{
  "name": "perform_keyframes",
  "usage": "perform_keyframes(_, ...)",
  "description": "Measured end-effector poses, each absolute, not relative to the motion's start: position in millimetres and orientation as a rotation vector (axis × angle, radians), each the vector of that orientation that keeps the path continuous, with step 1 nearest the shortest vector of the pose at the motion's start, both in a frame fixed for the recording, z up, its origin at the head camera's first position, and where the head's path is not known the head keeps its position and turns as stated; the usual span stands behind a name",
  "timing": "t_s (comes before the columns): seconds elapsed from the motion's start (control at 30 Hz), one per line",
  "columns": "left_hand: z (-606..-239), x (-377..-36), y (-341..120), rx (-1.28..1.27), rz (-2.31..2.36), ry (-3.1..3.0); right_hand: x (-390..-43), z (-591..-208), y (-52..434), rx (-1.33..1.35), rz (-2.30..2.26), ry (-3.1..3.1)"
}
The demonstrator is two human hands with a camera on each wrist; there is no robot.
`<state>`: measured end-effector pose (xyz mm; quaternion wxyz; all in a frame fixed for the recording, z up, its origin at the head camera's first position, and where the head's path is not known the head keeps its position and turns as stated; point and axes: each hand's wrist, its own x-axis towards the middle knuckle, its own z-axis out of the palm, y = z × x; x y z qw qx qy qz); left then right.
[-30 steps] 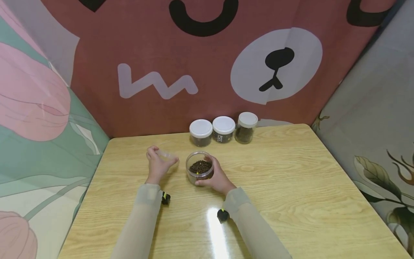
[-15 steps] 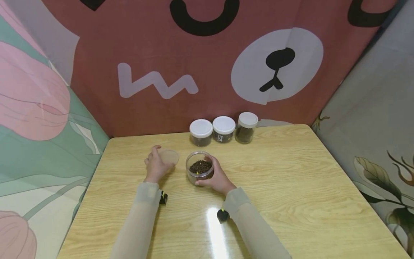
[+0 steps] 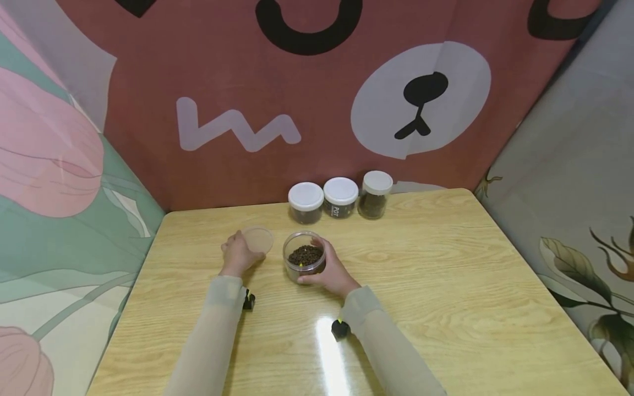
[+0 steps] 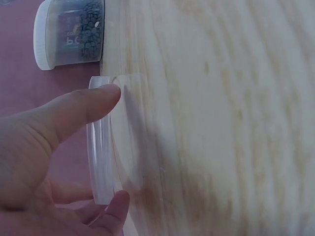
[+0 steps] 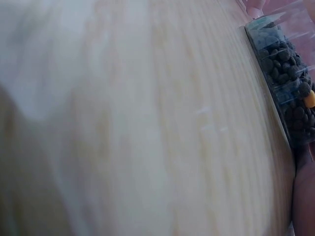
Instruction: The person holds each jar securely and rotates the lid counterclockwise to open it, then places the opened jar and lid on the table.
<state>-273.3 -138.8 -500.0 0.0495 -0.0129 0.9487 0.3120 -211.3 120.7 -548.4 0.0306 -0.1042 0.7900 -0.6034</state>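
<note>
My left hand [image 3: 239,256] holds a translucent round lid [image 3: 258,240] by its rim, left of the jar. In the left wrist view the thumb and a finger span the edge of the lid [image 4: 101,142], which lies flat at the tabletop. My right hand [image 3: 334,272] grips an uncovered clear plastic jar [image 3: 293,271] from its right side, fingers round the back and thumb at the front. Small dark brown pellets [image 3: 305,255] partly fill it, with a yellow piece among them. Only part of the jar [image 5: 283,93] shows at the right wrist view's edge.
Three clear jars with white lids stand in a row at the back of the wooden table [image 3: 446,286]: a left jar [image 3: 306,203], a middle jar [image 3: 340,198] marked POT, and a taller right jar [image 3: 375,195]. A patterned cloth [image 3: 238,176] hangs behind them.
The left hand has turned the lid from tilted, nearly edge-on, to flat and lowered it towards the table. The right hand and its jar have stayed in place.
</note>
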Motion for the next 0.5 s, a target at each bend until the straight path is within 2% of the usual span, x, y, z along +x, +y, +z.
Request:
perform_keyframes(0.23, -503.2, -275.0, -140.0, -0.085, 0.957, 2.839, -211.8, -549.5, 120.1, -0.312, -1.849, 2.426)
perform_keyframes(0.5, -503.3, -278.6, -138.4, -0.016, 0.894, 2.864, -211.7, -548.7, 120.8, -0.316, -1.852, 2.427)
